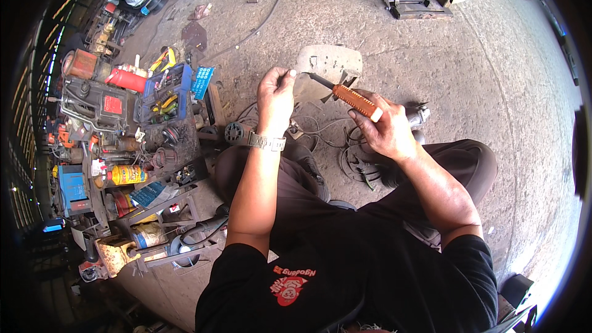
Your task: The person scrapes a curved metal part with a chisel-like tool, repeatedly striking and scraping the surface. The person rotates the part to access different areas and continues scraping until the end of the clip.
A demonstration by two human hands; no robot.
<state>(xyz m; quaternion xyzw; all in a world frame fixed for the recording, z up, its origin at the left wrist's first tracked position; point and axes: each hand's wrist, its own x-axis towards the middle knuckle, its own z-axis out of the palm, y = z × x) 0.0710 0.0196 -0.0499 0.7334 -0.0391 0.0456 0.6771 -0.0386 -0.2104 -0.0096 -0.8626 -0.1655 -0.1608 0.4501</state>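
Observation:
My right hand [388, 129] grips a tool with an orange-brown ribbed handle [354, 100] and a dark narrow shaft. The shaft points left, toward my left hand [276, 95]; its exact kind is unclear. My left hand is closed, thumb and forefinger pinched together near the shaft's tip. Anything between those fingers is too small to make out. A pale rounded sheet with dark spots [330, 60] lies on the floor beyond the tool. Part of a dark pointed metal piece [350, 79] shows beside the handle, its rest hidden.
On the left, a bench holds a blue toolbox [185, 89], a red bottle [126, 80], a yellow bottle [129, 174] and machine parts. Cables [317, 126] cross the floor between my legs. A disc cutting machine [419, 1] stands at the far right.

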